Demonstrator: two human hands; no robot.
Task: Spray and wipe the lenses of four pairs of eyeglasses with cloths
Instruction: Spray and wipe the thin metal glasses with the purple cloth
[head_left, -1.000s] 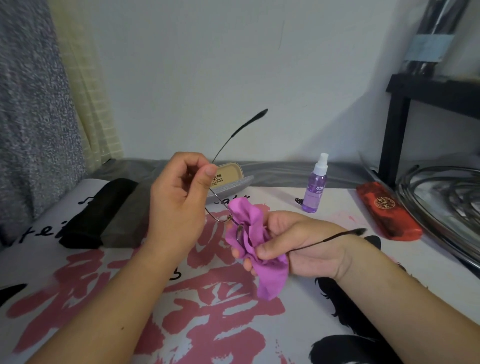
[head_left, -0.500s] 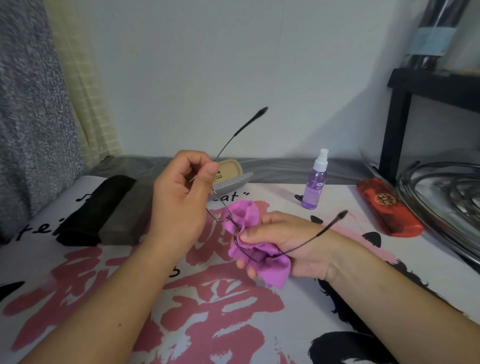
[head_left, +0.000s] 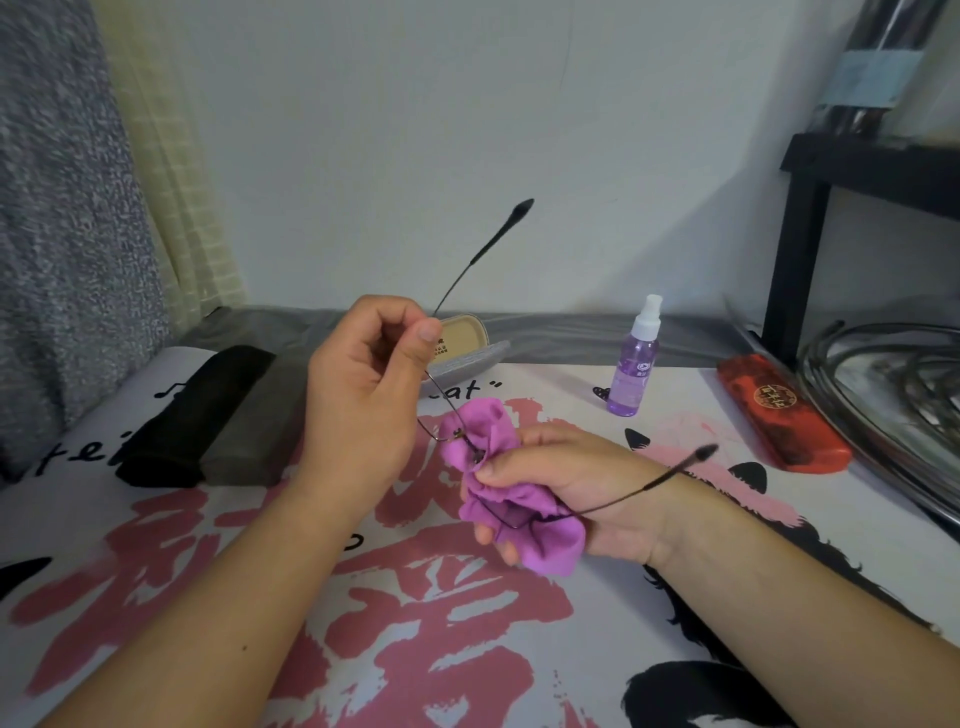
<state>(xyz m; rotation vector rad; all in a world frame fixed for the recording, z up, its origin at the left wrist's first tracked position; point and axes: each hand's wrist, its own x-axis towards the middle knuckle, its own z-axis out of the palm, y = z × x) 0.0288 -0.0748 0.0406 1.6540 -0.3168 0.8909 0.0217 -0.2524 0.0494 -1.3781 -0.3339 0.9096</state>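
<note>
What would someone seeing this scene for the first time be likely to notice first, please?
Probably the bright purple cloth at centre, bunched in the right hand around a lens of thin wire eyeglasses, whose frame the left hand pinches. Next, the purple spray bottle standing behind them, and the red case lying at the right.

Printed table cover, cases and spray bottle all resting on it

A white table cover (head_left: 519, 649) with big pink brush strokes and black lettering carries everything; take the purple spray bottle (head_left: 632, 364) as the landmark. Right of it lies a red glasses case (head_left: 782, 413), closed, angled toward the near right. Left of it sits an open grey case with a tan lining (head_left: 462, 351). Far left of it, a black case (head_left: 195, 415) and a grey case (head_left: 254, 421) lie touching, side by side.
</note>
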